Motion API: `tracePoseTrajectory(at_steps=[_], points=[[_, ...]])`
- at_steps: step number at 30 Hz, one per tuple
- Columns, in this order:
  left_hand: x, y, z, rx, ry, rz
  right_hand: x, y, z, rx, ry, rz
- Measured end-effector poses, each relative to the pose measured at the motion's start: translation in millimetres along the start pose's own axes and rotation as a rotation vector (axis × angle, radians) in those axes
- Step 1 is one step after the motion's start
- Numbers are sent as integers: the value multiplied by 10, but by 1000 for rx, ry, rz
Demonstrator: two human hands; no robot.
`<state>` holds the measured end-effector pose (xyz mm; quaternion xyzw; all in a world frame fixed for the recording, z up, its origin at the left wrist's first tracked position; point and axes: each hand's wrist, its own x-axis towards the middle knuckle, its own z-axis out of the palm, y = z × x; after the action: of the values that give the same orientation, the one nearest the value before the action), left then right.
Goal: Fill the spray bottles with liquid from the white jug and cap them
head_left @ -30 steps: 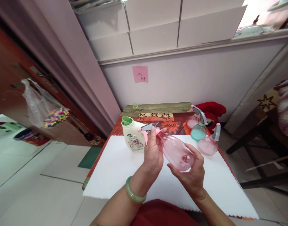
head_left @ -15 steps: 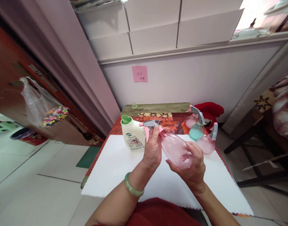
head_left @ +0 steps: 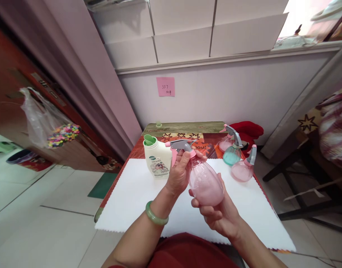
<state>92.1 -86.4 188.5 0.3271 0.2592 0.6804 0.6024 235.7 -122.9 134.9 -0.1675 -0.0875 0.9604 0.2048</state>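
Above the white cloth, both hands hold a clear pink spray bottle (head_left: 205, 182) with a grey and pink trigger head that points left. My left hand (head_left: 179, 173), with a green bangle on its wrist, is closed round the bottle's neck and collar. Cupped under the lower body of the bottle is my right hand (head_left: 219, 212), its fingers curled against the plastic. Pale, cloudy liquid shows inside. Just left of the trigger head stands a cream detergent jug (head_left: 157, 156) with a green spout insert and no cap on its mouth.
At the table's right stand a teal spray bottle (head_left: 232, 154) and a pink spray bottle (head_left: 242, 170), with another pink one (head_left: 226, 143) behind. A small green cap (head_left: 159, 125) sits at the far edge. White cloth (head_left: 128, 201) covers the near table. A dark stool (head_left: 296, 178) is at right.
The pink spray bottle has turned more upright, its base swinging down and leftward. My right hand has shifted from the bottle's side to underneath it; my left hand keeps hold of the neck.
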Motion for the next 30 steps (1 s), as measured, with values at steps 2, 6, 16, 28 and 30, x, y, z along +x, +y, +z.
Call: tracePoseTrajectory(at_steps=[2, 6, 16, 28, 30], points=[[-3, 17, -23, -1, 1, 17, 11, 41, 24, -8, 28, 12], [-20, 4, -59, -11, 28, 44, 102, 119, 97, -36, 255, -144], [67, 13, -62, 6, 200, 177, 235, 329, 66, -831, 585, -1017], [-34, 39, 30, -102, 150, 25, 242, 174, -133, -1739, 1069, -1684], [-44, 46, 35, -109, 127, 2, 213, 168, -131, -1676, 1071, -1642]])
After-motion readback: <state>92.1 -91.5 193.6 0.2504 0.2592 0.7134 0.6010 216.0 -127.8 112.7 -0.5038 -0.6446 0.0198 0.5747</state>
